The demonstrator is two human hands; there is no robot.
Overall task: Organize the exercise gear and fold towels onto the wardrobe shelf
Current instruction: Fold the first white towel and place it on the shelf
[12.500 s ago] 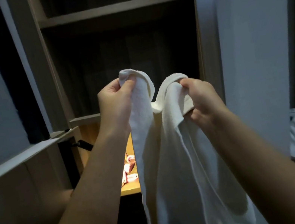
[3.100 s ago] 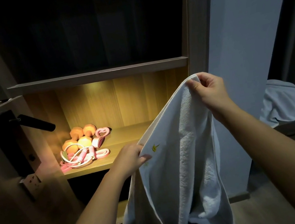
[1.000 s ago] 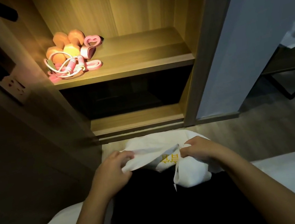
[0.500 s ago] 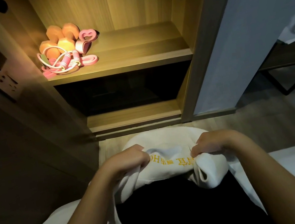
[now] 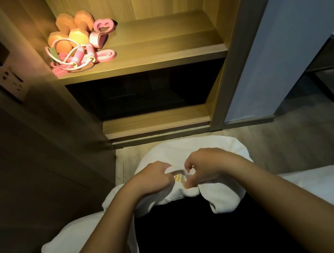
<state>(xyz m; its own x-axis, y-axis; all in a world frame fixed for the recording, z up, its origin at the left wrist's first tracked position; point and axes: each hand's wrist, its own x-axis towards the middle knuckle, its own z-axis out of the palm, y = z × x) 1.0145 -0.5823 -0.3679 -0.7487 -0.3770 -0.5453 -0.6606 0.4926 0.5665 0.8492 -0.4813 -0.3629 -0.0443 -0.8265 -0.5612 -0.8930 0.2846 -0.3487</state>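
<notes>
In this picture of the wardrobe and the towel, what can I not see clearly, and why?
1. Head view: the yellow lettering on the towel cannot be read; the left hand and right hand, both gripping the towel, cover most of it.
2. Head view: the lower compartment is too dark to show any contents.
3. Head view: the exercise gear lies piled and tangled, so its pieces cannot be counted.

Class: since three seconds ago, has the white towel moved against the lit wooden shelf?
Yes. The white towel went down, from level with the lit wooden wardrobe shelf to below it.
</notes>
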